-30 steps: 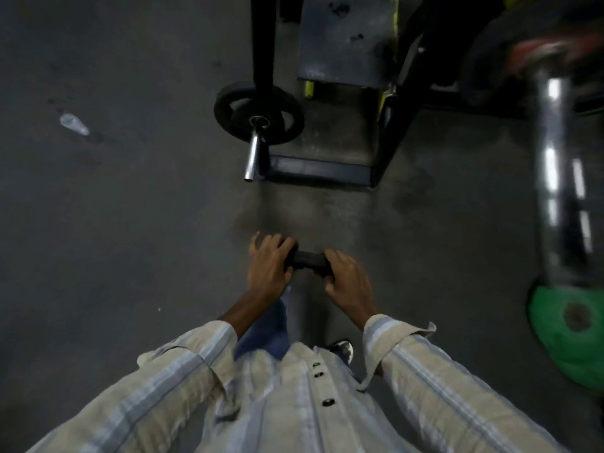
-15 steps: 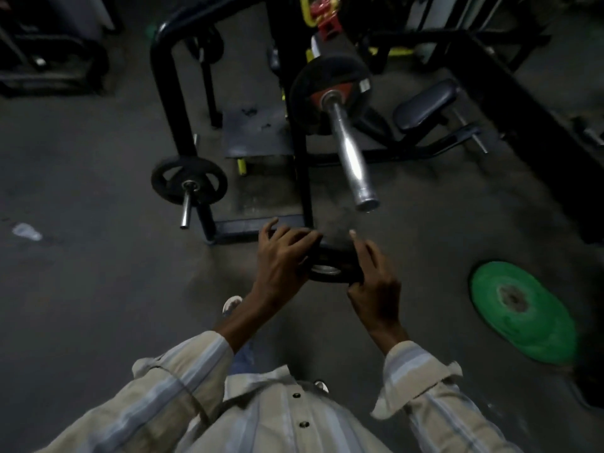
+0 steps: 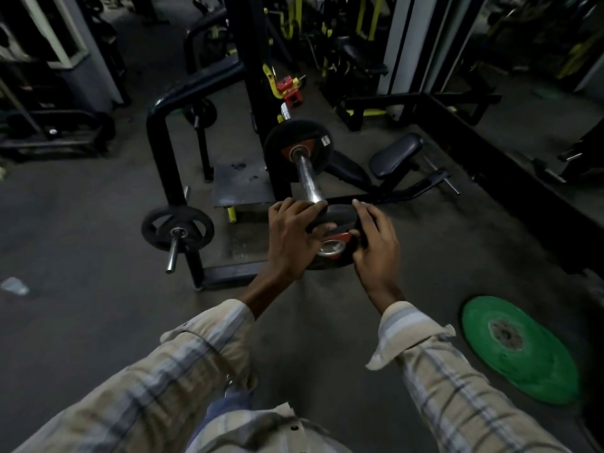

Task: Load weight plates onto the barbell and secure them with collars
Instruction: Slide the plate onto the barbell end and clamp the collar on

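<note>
While both hands [image 3: 333, 243] grip, plate [image 3: 340, 217] sits between (tilted).

Plate at the sleeve tip, not yet seated.
You hold a small black weight plate [image 3: 336, 217], red-ringed around its steel-lined hole, tilted, just at the end of the chrome barbell sleeve [image 3: 309, 179]. One larger black plate [image 3: 295, 138] with red hub already sits further up the sleeve. No collar is discernible.
</note>
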